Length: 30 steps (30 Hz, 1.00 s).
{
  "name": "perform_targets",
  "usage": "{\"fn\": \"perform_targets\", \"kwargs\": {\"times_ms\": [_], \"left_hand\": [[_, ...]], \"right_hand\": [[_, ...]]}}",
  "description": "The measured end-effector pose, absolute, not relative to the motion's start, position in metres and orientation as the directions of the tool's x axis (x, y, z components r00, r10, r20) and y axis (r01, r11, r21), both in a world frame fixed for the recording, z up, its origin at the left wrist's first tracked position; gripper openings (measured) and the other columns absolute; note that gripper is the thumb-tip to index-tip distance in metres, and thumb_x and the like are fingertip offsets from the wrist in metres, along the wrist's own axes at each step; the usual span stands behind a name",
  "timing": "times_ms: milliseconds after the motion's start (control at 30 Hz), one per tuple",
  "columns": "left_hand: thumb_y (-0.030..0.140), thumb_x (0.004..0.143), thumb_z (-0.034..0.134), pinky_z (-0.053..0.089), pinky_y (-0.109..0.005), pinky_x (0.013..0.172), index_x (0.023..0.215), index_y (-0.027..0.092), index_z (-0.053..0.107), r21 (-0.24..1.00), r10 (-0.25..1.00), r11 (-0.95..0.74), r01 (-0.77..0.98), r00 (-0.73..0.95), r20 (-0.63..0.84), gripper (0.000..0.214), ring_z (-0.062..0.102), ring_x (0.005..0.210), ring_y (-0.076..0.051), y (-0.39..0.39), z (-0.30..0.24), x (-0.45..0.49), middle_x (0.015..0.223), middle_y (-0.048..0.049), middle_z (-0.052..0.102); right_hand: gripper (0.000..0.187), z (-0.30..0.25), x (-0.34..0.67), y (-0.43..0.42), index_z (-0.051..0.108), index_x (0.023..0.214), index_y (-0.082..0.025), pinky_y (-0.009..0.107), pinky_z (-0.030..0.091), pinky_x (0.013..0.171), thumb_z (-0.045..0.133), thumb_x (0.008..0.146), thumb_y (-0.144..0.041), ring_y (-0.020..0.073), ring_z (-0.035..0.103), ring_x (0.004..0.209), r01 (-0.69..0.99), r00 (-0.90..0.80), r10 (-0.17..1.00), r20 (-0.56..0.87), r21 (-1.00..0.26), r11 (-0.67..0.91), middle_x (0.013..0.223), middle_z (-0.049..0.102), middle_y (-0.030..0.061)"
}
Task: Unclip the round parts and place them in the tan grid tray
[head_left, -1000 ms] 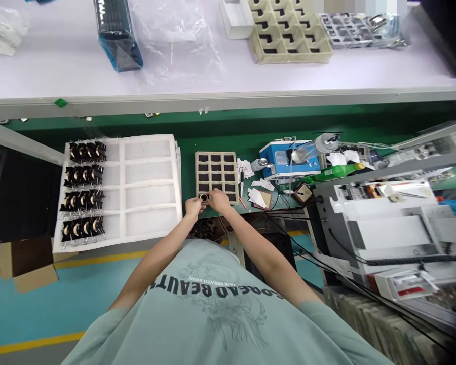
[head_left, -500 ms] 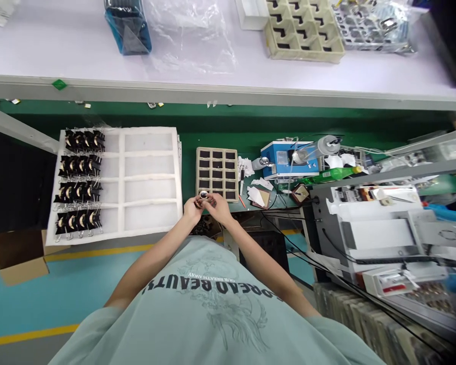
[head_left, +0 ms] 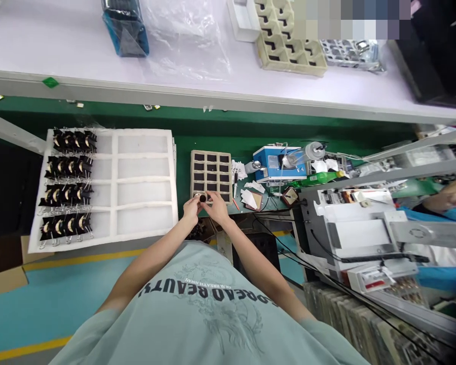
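green bench (head_left: 183, 147) | white foam tray (head_left: 114, 192) | beige compartment tray (head_left: 211, 173) | blue machine (head_left: 266, 163) | paper scraps (head_left: 248, 197)

Round piece (head_left: 202, 198): had a dark face within a paler rim.
Sectioned tray (head_left: 205, 177): was beige, its grid of compartments dark brown.
Foam tray (head_left: 144, 192): was white.
Clipped pieces (head_left: 68, 168): were black with pale gold curves, repeated in four rows.
Shirt (head_left: 213, 314): was grey-green, printed with dark block lettering, a small white line and darker line drawings.
Boxed machine (head_left: 265, 163): was bright blue.
Bottle (head_left: 321, 178): was green, yellow-capped.
Shelf (head_left: 79, 50): was pale lilac.
Floor (head_left: 61, 294): was turquoise, crossed by yellow bands.
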<state>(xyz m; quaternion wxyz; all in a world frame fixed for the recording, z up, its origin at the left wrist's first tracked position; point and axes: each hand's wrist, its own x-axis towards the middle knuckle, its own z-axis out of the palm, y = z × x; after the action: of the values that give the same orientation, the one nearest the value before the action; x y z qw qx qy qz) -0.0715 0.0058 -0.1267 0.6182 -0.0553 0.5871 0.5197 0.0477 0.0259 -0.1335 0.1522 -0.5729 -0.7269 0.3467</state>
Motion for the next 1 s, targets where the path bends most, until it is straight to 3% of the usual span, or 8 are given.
{"fn": "perform_targets", "kwargs": {"times_ms": [133, 300, 467, 567, 667, 767, 867, 1000], "left_hand": [[0.028, 0.068, 0.083, 0.046, -0.027, 0.066, 0.071, 0.015, 0.067, 0.534, 0.561, 0.455, -0.712, -0.236, -0.793, 0.021, 0.057, 0.062, -0.012, 0.012, -0.13, -0.07, 0.067, -0.0023, 0.064], [0.026, 0.075, 0.077, 0.044, -0.025, 0.071, 0.081, 0.017, 0.068, 0.542, 0.518, 0.458, -0.704, -0.284, -0.807, 0.014, 0.063, 0.08, -0.016, -0.003, -0.124, -0.074, 0.081, -0.0041, 0.068], [0.029, 0.075, 0.077, 0.047, -0.026, 0.07, 0.098, 0.019, 0.067, 0.646, 0.7, 0.49, -0.585, -0.178, -0.692, 0.027, 0.068, 0.081, -0.017, -0.049, -0.099, -0.097, 0.106, -0.0089, 0.068], [0.033, 0.075, 0.077, 0.048, -0.027, 0.069, 0.103, 0.021, 0.066, 0.728, 0.772, 0.445, -0.521, -0.189, -0.607, 0.033, 0.068, 0.077, -0.017, -0.077, -0.081, -0.122, 0.108, -0.0092, 0.067], [0.035, 0.077, 0.075, 0.049, -0.028, 0.073, 0.1, 0.021, 0.068, 0.783, 0.798, 0.422, -0.456, -0.223, -0.56, 0.028, 0.066, 0.079, -0.018, -0.097, -0.065, -0.15, 0.096, -0.0077, 0.068], [0.036, 0.08, 0.072, 0.049, -0.028, 0.072, 0.095, 0.021, 0.071, 0.841, 0.818, 0.422, -0.339, -0.258, -0.514, 0.021, 0.065, 0.082, -0.02, -0.111, -0.052, -0.171, 0.088, -0.0073, 0.069], [0.036, 0.079, 0.072, 0.048, -0.027, 0.069, 0.094, 0.022, 0.072, 0.884, 0.819, 0.412, -0.219, -0.336, -0.465, 0.02, 0.064, 0.083, -0.021, -0.121, -0.043, -0.186, 0.089, -0.0081, 0.071], [0.039, 0.086, 0.063, 0.049, -0.028, 0.063, 0.109, 0.024, 0.067, 0.904, 0.829, 0.424, 0.048, -0.423, -0.366, 0.028, 0.064, 0.084, -0.021, -0.137, -0.045, -0.213, 0.102, -0.0073, 0.072]], "right_hand": [[0.047, -0.135, 0.046, 0.036, 0.06, 0.135, -0.02, 0.038, 0.049, 0.099, 0.058, 0.088, -0.026, 0.0268, 0.06, 0.118, 0.765, -0.442, 0.882, -0.163, -0.582, 0.276, 0.133, 0.061, 0.0127], [0.044, -0.149, 0.041, 0.071, 0.063, 0.131, -0.018, 0.032, 0.05, 0.089, 0.063, 0.089, -0.032, 0.0223, 0.066, 0.098, 0.804, -0.46, 0.845, -0.271, -0.531, 0.268, 0.122, 0.068, 0.0112], [0.027, -0.166, 0.024, 0.115, 0.072, 0.112, -0.018, 0.027, 0.045, 0.08, 0.066, 0.088, -0.031, 0.0222, 0.066, 0.095, 0.822, -0.561, 0.687, -0.461, -0.406, 0.399, 0.106, 0.074, 0.0084], [0.023, -0.172, 0.015, 0.127, 0.074, 0.105, -0.017, 0.026, 0.043, 0.076, 0.065, 0.089, -0.032, 0.023, 0.065, 0.094, 0.82, -0.571, 0.621, -0.537, -0.339, 0.461, 0.102, 0.075, 0.0093], [0.029, -0.174, 0.011, 0.122, 0.073, 0.112, -0.018, 0.028, 0.044, 0.078, 0.066, 0.088, -0.033, 0.0263, 0.063, 0.099, 0.856, -0.513, 0.675, -0.531, -0.261, 0.445, 0.104, 0.073, 0.0112], [0.04, -0.177, 0.013, 0.103, 0.068, 0.124, -0.018, 0.032, 0.045, 0.086, 0.068, 0.087, -0.035, 0.0297, 0.059, 0.109, 0.89, -0.456, 0.782, -0.425, -0.23, 0.394, 0.114, 0.07, 0.014], [0.047, -0.183, 0.017, 0.082, 0.063, 0.13, -0.015, 0.035, 0.045, 0.091, 0.065, 0.088, -0.036, 0.0299, 0.057, 0.113, 0.911, -0.375, 0.884, -0.28, -0.287, 0.296, 0.125, 0.062, 0.0179], [0.044, -0.192, 0.024, 0.068, 0.067, 0.123, -0.01, 0.035, 0.046, 0.084, 0.054, 0.09, -0.038, 0.0255, 0.06, 0.094, 0.906, -0.252, 0.938, -0.237, -0.398, 0.143, 0.122, 0.061, 0.0191]]}}
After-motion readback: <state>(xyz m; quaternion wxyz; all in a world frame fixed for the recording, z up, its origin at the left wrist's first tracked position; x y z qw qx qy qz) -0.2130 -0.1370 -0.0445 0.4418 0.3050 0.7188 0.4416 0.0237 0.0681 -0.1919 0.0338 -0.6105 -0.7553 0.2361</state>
